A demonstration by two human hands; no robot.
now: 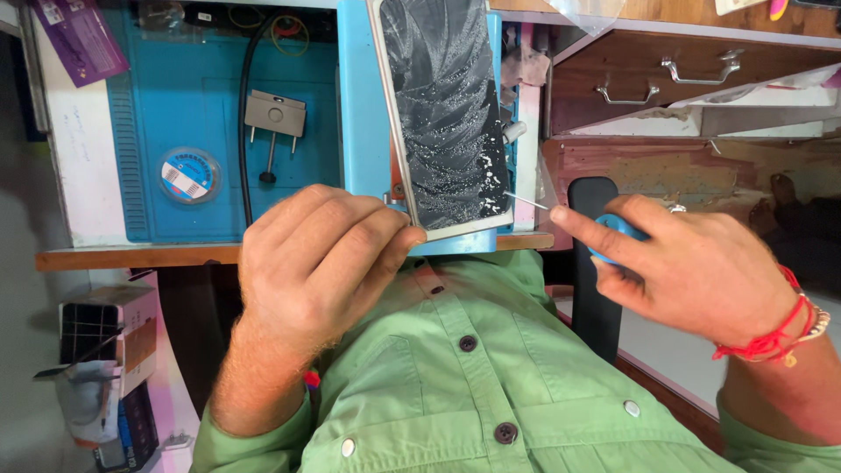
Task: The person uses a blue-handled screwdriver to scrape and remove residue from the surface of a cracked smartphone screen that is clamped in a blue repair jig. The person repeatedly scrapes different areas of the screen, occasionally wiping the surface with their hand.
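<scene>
We see a flat rectangular phone panel [447,114], its dark glass cracked and speckled white, framed in pale metal. It lies over a smooth blue mat [197,105] on the wooden desk [131,256], with brown drawers [666,79] beyond our right hand. Our left hand [320,263] curls closed on the panel's near corner. Our right hand [692,267] pinches a blue-handled thin metal pick [613,229], whose tip touches the panel's edge.

Phone panel [447,114], dark glossy glass, cracked and speckled white, pale metal rim; work mat [197,105], matt blue rubber; pick tool [613,229], blue plastic, thin metal tip; drawers [692,74], worn brown wood, bright metal handles; shirt [491,377], matt green cloth.
</scene>
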